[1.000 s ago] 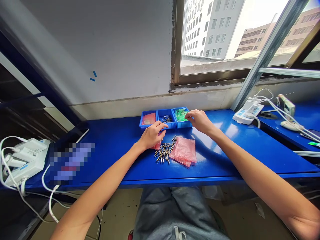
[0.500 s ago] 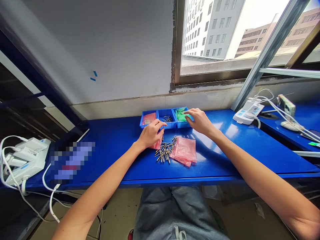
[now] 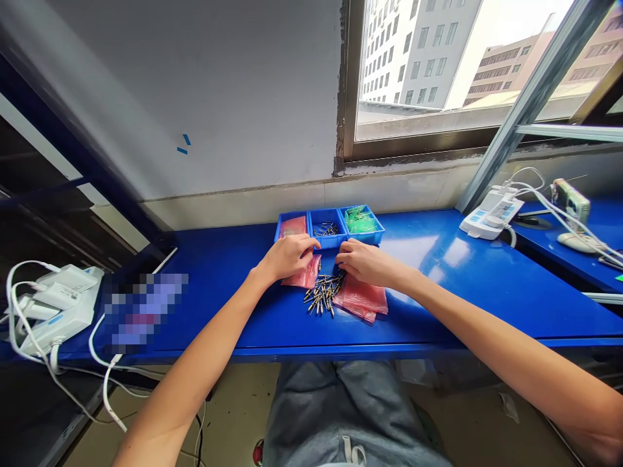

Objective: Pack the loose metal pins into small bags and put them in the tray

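Nearest the desk's (image 3: 272,334) front edge there's a loose heap of small metal parts (image 3: 321,298), roughly mid-width, with a few pink bags (image 3: 370,299) overlapping just off its right side and another pink bag (image 3: 302,277) on its left. So I'd call this partway at best: plenty of parts are out in the open, and I can't tell if any of those bags has something inside. A bit further back, the left hand (image 3: 289,257) is over the left bag, fingers curled in toward the thumb; can't tell if it's pinching anything. Right hand (image 3: 367,263) is above the heap and bags with its fingertips bunched, and again I can't see what's in that grip, if anything. Toward the back edge sit three blue bins: left one (image 3: 277,235) has pink bagging, middle one (image 3: 329,243) holds more metal parts, right one (image 3: 366,239) has green bagging, so none of those supplies looks used up.
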`<state>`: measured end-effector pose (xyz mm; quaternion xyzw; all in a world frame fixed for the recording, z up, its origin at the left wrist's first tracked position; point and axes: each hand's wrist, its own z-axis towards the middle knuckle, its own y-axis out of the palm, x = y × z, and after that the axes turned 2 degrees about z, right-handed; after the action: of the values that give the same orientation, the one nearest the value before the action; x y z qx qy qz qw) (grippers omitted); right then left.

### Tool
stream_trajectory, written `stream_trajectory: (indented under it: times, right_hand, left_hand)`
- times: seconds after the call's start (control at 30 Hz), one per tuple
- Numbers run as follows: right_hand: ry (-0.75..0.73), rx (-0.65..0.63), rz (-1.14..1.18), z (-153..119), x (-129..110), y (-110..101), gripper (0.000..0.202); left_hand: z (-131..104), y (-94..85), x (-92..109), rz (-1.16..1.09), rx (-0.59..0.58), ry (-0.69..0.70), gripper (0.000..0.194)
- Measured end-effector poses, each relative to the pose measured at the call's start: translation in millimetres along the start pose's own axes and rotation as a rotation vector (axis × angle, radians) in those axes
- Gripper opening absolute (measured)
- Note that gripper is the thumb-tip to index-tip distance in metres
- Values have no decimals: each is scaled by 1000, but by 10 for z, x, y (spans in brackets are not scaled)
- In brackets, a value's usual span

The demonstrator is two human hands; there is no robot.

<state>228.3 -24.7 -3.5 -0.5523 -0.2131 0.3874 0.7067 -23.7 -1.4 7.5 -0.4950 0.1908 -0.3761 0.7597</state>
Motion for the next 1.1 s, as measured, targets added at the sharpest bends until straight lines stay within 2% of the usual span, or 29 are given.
stream_trajectory:
  times: [0.23, 0.4, 0.67, 0.83, 1.0, 1.1]
  right_hand:
    - [-53, -66, 4, 13, 63, 104, 33]
    - [-51, -89, -51, 18, 53, 76, 32]
    - [4, -41, -97, -7, -15, 70, 23]
    - [91, 23, -61, 20, -39, 53, 23]
    - [54, 149, 89, 36, -35, 114, 28]
    - [62, 237, 227, 48, -51, 130, 24]
  left_hand:
    - [8, -4, 0, -112, -133, -47, 24]
    - [9, 56, 61, -100, -154, -17, 19]
    - [15, 95, 113, -36, -182, -37, 24]
    - [22, 144, 136, -3, -168, -54, 25]
    - [22, 176, 134, -16, -136, -27, 24]
    - [21, 184, 142, -59, -96, -13, 26]
